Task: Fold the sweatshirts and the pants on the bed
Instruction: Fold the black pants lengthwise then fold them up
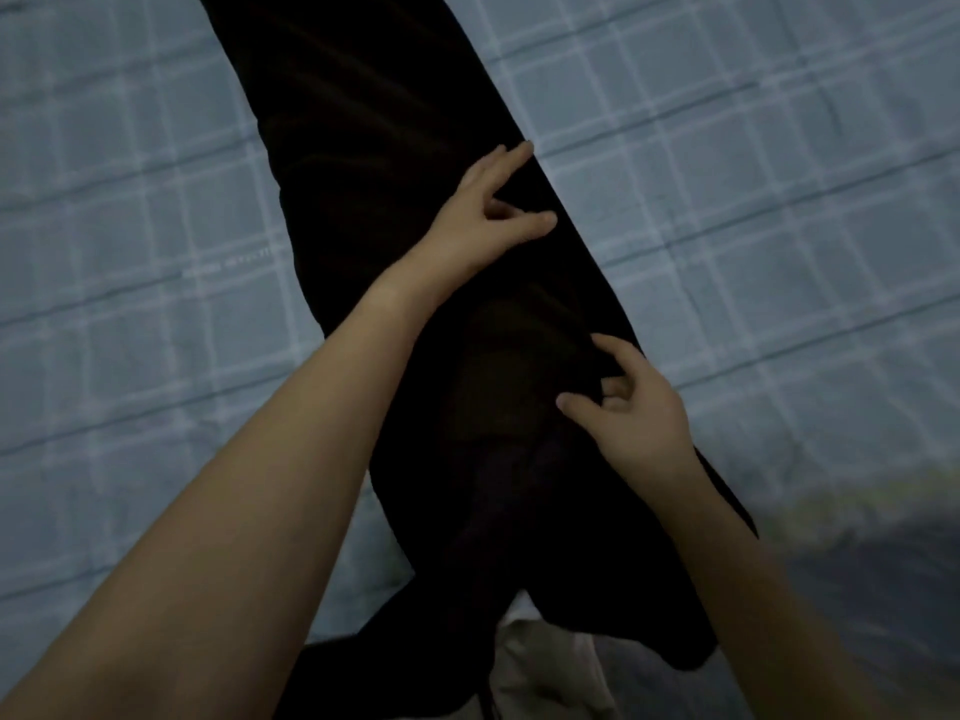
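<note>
The black pants [363, 148] lie stretched on the bed [130, 252] as one long dark band. They run from below the right grip [628, 407], past both grips, and beyond the left grip [488, 220] out of the top of the view.

Both grips are bare hands and both rest on the pants close to the same long edge, the one on their outer right side. This edge is straight and clean beside the left grip and continues so down to the right grip. The left grip is released: forefinger and thumb lie stretched on the cloth with the fingertip just at the edge, and the other fingers are bent. The right grip, nearer to the person, touches the cloth with thumb and forefinger while the other fingers are curled. I cannot tell if it pinches a fold or only presses.

The opposite edge, on the far left of both grips, is more uneven and bulges a little.

On both sides of the pants the checked blue sheet is bare, wide to the left of the left grip and wide to the right of both grips. Below the right grip the pants bunch up over a pale cloth [545, 662]. To the lower right of it lies a blurred dark thing [857, 553] with a yellowish rim.
</note>
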Motion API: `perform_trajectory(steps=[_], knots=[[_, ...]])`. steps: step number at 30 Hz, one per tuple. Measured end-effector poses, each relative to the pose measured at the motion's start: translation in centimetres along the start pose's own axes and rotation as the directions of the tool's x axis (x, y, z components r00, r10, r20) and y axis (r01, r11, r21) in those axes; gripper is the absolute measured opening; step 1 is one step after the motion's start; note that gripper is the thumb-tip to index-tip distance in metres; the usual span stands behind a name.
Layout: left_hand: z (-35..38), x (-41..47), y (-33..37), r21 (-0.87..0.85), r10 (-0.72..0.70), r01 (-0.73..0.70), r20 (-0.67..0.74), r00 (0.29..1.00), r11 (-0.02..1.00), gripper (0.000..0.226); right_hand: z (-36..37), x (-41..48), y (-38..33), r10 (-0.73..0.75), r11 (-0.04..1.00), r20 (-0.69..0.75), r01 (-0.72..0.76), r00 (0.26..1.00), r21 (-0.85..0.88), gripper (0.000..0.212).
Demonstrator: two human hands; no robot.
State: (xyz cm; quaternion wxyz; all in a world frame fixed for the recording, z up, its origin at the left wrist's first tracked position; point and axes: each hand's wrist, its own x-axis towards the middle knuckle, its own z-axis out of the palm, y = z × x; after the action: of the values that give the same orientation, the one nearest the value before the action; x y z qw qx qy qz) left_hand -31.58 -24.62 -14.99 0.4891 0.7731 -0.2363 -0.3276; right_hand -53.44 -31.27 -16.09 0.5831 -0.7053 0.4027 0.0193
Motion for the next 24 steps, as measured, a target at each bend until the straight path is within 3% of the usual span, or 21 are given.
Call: perform_trajectory(steps=[2, 4, 6, 8, 13, 16, 19, 22, 24], knots=[[0.0, -4.5, -0.3, 0.145, 0.121, -0.121, 0.005, 0.993, 0.982, 0.060, -0.6, -0.3, 0.4, 0.042, 0.971, 0.038, -0.050, 0.998, 0.233, 0.056], [0.4, -9.7, -2.1, 0.402, 0.312, -0.267, -0.048, 0.949, 0.876, 0.047, -0.9, -1.3, 0.6, 0.050, 0.955, 0.006, -0.049, 0.999, 0.293, 0.055], [0.7, -13.8, -4.3, 0.605, 0.371, -0.278, -0.031, 0.928, 0.746, 0.043, -0.3, -2.6, 0.4, 0.045, 0.988, -0.114, -0.028, 0.992, 0.152, 0.057], [1.2, -15.5, -6.2, 0.709, 0.300, -0.242, 0.045, 0.953, 0.662, 0.046, 0.7, -4.5, 0.0, -0.006, 0.999, -0.221, -0.002, 0.975, -0.033, 0.064], [2.1, -15.1, -7.9, 0.799, 0.219, -0.244, 0.144, 0.965, 0.550, 0.055, 5.3, -9.8, -0.2, -0.012, 0.984, -0.157, -0.017, 0.988, -0.180, 0.086], [1.5, -16.0, -7.8, 0.719, 0.251, -0.258, 0.120, 0.961, 0.645, 0.052, 5.7, -11.1, 1.0, -0.021, 0.996, -0.130, 0.009, 0.991, -0.091, 0.088], [0.8, -18.7, -8.3, 0.611, 0.286, -0.176, -0.086, 0.954, 0.771, 0.050, 2.6, -10.9, 2.4, -0.051, 0.989, 0.002, 0.050, 0.999, 0.139, 0.084], [1.3, -21.7, -8.9, 0.511, 0.183, -0.013, -0.283, 0.942, 0.859, 0.054, -1.7, -9.3, 3.6, -0.084, 0.986, 0.140, 0.062, 0.987, 0.155, 0.087], [2.4, -22.9, -9.1, 0.419, 0.087, 0.071, -0.347, 0.934, 0.905, 0.057, -4.2, -7.6, 4.1, -0.088, 0.990, 0.155, 0.068, 0.984, 0.127, 0.085]])
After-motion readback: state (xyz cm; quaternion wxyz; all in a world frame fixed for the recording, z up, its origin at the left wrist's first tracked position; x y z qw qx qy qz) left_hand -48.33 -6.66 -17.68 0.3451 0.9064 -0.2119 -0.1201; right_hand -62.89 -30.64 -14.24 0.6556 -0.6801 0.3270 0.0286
